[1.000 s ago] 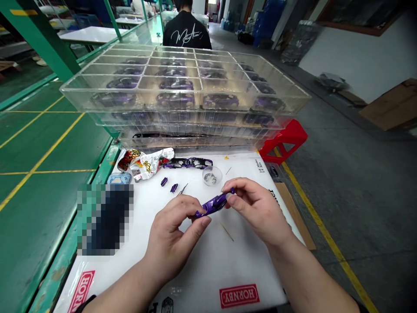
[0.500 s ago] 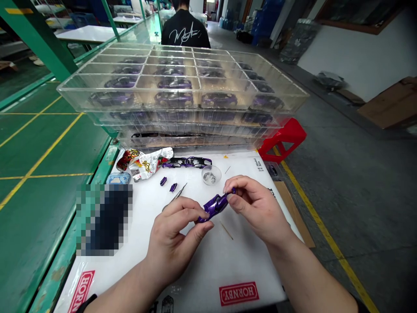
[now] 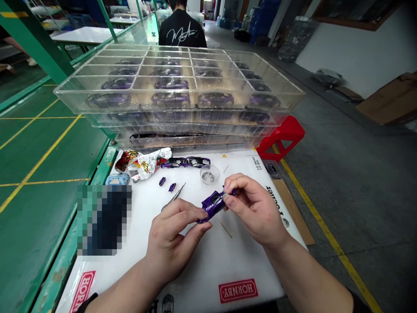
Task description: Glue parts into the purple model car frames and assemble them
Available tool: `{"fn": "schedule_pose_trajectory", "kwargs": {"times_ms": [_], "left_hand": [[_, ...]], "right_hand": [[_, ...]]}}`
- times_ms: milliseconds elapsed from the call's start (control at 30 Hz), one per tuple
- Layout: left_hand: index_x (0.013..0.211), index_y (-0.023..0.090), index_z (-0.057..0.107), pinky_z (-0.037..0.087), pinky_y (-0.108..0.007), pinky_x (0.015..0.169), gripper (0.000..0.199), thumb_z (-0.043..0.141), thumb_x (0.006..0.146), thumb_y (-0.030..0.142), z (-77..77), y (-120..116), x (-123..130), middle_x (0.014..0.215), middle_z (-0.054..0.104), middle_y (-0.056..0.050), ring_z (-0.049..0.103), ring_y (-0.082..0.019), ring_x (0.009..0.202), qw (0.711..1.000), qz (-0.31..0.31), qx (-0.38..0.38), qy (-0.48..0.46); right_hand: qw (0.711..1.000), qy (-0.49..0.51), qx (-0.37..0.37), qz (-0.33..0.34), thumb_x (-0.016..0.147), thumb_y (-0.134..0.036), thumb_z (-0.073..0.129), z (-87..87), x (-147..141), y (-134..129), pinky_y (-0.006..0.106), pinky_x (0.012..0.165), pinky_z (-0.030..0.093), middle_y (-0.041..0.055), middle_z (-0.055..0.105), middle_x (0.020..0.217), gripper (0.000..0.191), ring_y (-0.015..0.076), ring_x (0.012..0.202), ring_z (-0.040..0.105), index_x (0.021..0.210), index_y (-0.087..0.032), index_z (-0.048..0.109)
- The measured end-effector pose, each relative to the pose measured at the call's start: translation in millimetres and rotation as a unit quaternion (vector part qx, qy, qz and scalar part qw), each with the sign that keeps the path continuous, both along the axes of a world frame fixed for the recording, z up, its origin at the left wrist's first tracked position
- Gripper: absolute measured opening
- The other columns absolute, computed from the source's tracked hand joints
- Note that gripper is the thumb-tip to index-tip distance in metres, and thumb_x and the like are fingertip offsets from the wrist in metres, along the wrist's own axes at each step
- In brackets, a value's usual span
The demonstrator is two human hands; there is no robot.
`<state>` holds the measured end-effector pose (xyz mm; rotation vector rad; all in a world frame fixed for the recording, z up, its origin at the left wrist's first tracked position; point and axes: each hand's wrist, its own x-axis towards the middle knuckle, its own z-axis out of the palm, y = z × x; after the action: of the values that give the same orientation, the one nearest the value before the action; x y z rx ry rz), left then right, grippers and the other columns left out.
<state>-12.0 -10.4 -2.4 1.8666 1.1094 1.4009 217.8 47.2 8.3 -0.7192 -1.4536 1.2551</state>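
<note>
Here's grey floor (image 3: 345, 174) running down the right, white wall (image 3: 342, 61) upper right, white table (image 3: 86, 34) shining upper left!

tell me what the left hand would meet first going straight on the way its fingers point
The left hand pinches the purple car body; beyond that, it would probably meet the right hand at the body's other end, though depth is unclear.

A factory workshop: clear trays (image 3: 286, 102) of purple car shells (image 3: 171, 100) stand stacked at upper centre, a person's back (image 3: 182, 34) shows beyond, and a yellow line (image 3: 325, 229) marks the floor (image 3: 345, 182) at right.
</note>
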Motion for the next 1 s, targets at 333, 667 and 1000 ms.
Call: {"fn": "schedule_pose_trajectory", "kwargs": {"times_ms": [333,667,1000], "left_hand": [[0.115,0.027,0.086,0.064,-0.029,0.084,0.023,0.085,0.099,0.010,0.3,3.2,-3.2,0.101,0.082,-0.004,0.080,-0.019,0.092,1.000,0.014,0.001,0.024],[0.110,0.024,0.082,0.059,-0.025,0.079,0.015,0.084,0.101,0.012,4.5,2.1,-1.4,0.096,0.080,-0.002,0.075,-0.015,0.086,0.998,0.033,0.003,0.046],[0.129,0.022,0.076,0.065,-0.032,0.081,0.022,0.078,0.111,0.035,0.7,-3.7,6.2,0.092,0.083,-0.004,0.082,-0.019,0.082,0.961,0.015,-0.223,-0.162]], "right_hand": [[1.000,-0.001,-0.002,-0.008,0.112,-0.029,0.082,0.5,-5.4,-0.4,0.024,0.077,0.064,0.0041,0.061,0.112,0.014,0.0136,0.084,0.067,0.107,-0.020,0.072],[0.999,0.045,-0.025,0.007,0.109,-0.031,0.090,-4.8,-2.4,4.9,0.021,0.080,0.068,0.0046,0.068,0.117,0.015,0.0121,0.085,0.075,0.121,-0.022,0.084],[0.998,-0.056,0.027,-0.011,0.116,-0.026,0.078,0.2,5.1,5.8,0.022,0.076,0.060,0.0046,0.070,0.126,0.027,0.0095,0.083,0.068,0.141,-0.033,0.085]]}}
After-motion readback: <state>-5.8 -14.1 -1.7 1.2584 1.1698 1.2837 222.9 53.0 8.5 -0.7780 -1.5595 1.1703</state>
